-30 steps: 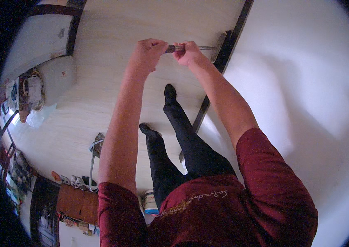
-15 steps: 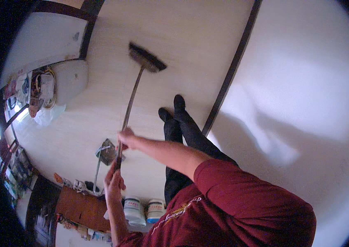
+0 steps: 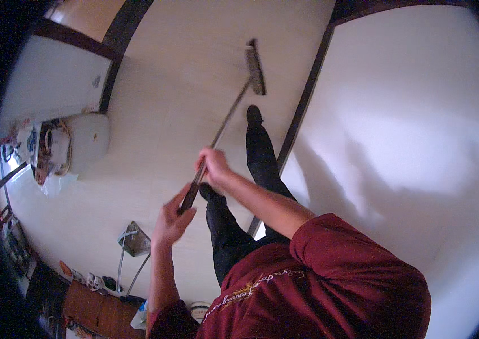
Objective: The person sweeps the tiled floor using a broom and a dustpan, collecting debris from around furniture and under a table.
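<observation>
A long-handled broom [image 3: 231,116] slants away from me. Its bristled head [image 3: 256,68] is over the pale floor, just beyond my forward foot, and is slightly blurred. My right hand [image 3: 214,164] is wrapped round the middle of the handle. Lower down, my left hand [image 3: 173,219] holds the dark grip at the handle's end, fingers fairly straight along it and thumb on the other side. To the left of my left forearm, a dustpan [image 3: 135,242] with a long thin handle stands on the floor.
A white wall [image 3: 398,141] with a dark baseboard [image 3: 307,93] runs along the right. At the left stands a pale rounded bin-like box [image 3: 93,141] beside a heap of items. Shoes [image 3: 93,281] sit by a brown cabinet [image 3: 101,308] at lower left. A white bucket [image 3: 199,311] is partly hidden by my shirt.
The broom head has swung to the right and farther away, and has turned more upright in the picture. Both hands moved right with the handle. One foot has stepped forward, the other back.
</observation>
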`<state>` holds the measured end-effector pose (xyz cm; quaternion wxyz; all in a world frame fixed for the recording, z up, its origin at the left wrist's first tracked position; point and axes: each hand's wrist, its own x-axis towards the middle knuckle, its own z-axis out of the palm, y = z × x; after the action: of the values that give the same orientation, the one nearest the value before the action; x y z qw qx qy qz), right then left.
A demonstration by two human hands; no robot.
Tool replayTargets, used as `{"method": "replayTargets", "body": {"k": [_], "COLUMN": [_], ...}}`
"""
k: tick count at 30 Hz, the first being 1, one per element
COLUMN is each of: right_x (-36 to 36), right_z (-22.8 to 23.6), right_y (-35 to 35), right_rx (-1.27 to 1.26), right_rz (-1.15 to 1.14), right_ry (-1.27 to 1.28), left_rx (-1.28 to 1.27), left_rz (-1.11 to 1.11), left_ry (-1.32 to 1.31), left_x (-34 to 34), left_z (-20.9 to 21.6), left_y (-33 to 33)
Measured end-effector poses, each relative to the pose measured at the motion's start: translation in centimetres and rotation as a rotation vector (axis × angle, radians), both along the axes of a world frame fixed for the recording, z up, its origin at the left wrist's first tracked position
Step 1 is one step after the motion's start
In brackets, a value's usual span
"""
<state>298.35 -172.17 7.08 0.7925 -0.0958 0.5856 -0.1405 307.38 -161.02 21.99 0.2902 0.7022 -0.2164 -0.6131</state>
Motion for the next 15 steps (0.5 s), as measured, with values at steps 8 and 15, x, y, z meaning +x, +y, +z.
{"method": "replayTargets", "body": {"k": [8, 15], "right_x": [-7.7, -4.1], "right_z": [-7.7, -10.4], "right_y": [-33.7, -46.1], "right_rx": [0.073, 0.263], "right_rz": [-0.387, -0.393], "right_ry": [-0.042, 0.013], "left_rx": [-0.264, -0.283], "left_rz": [-0.390, -0.224], "left_ry": [-0.423, -0.383], "left_x": [-2.7, -0.6], "left_z": [-6.4, -9.3], "left_y": [-35.8, -48.8]}}
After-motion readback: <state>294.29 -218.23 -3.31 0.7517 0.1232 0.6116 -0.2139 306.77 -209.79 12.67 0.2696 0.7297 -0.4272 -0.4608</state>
